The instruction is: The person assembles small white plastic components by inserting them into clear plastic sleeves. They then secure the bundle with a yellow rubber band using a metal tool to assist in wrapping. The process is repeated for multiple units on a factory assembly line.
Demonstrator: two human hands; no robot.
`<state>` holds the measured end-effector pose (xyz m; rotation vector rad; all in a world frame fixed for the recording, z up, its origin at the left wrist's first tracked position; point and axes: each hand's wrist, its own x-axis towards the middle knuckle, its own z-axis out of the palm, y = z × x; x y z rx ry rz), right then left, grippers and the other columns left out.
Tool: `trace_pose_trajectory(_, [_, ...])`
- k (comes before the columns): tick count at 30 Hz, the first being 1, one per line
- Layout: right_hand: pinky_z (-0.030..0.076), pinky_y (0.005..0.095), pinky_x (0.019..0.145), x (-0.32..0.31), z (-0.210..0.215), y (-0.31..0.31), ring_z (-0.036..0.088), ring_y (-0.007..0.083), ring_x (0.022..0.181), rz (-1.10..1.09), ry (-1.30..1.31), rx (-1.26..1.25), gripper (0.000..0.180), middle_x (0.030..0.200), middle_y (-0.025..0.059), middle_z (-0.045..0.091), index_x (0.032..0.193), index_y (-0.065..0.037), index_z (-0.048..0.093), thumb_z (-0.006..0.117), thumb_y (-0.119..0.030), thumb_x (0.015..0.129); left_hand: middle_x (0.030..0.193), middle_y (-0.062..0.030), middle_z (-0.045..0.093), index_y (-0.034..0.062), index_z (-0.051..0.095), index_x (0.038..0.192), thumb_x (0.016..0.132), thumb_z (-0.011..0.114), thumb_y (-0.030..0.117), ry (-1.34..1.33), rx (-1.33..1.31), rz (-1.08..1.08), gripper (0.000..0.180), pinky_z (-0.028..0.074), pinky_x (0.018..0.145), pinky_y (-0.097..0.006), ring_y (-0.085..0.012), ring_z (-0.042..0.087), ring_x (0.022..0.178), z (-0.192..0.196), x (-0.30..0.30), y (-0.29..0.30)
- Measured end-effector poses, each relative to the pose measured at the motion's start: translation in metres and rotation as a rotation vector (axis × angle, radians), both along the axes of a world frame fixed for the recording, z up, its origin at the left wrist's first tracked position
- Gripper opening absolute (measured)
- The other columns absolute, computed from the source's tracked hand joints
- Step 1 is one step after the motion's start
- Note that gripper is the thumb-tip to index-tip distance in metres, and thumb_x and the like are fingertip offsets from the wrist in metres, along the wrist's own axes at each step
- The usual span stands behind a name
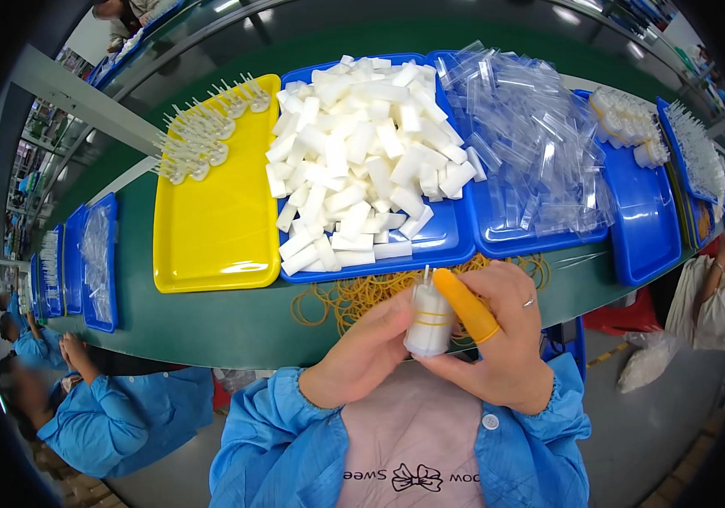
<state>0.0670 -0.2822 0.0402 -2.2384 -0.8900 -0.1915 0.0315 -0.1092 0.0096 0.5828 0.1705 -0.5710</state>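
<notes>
Close to my body, both hands hold a small white bundle [430,326] upright between them. It has yellow rubber bands around its middle, a clear wrap about it and a thin prong sticking up at its top. My left hand [364,351] presses its left side with the fingertips; some of those fingers are hidden. My right hand [502,334] closes on the right side, with an orange finger cot [467,306] over one finger. Just beyond the hands, a heap of loose yellow rubber bands [341,303] lies on the green table [210,317].
A yellow tray [214,245] carries white pronged pieces [202,140] at its far end. Blue trays hold white foam blocks [362,152], clear plastic pieces [532,144] and banded white bundles [629,123]. Other people in blue [125,423] and white [701,296] sit at either side.
</notes>
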Motion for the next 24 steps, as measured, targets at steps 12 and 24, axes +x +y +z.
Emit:
trace_pose_trajectory(12, [0.034, 0.0489, 0.099, 0.007, 0.003, -0.006, 0.05, 0.0276, 0.11, 0.041, 0.012, 0.045, 0.061, 0.117, 0.0071, 0.052, 0.113, -0.007, 0.059, 0.079, -0.021, 0.057, 0.131, -0.006, 0.048, 0.003, 0.029, 0.142, 0.092, 0.057, 0.033, -0.07, 0.11, -0.045, 0.065, 0.036, 0.102, -0.031, -0.0147, 0.045, 0.121, 0.006, 0.007, 0.008])
trace_pose_trajectory(24, [0.032, 0.051, 0.1, 0.011, 0.014, -0.006, 0.049, 0.0247, 0.111, 0.072, 0.023, -0.001, 0.061, 0.116, 0.0052, 0.051, 0.111, -0.008, 0.062, 0.078, -0.022, 0.054, 0.13, -0.0071, 0.048, 0.0022, 0.031, 0.14, 0.088, 0.064, 0.027, -0.137, 0.178, -0.02, 0.067, 0.038, 0.1, -0.032, -0.0156, 0.047, 0.119, 0.01, 0.006, 0.008])
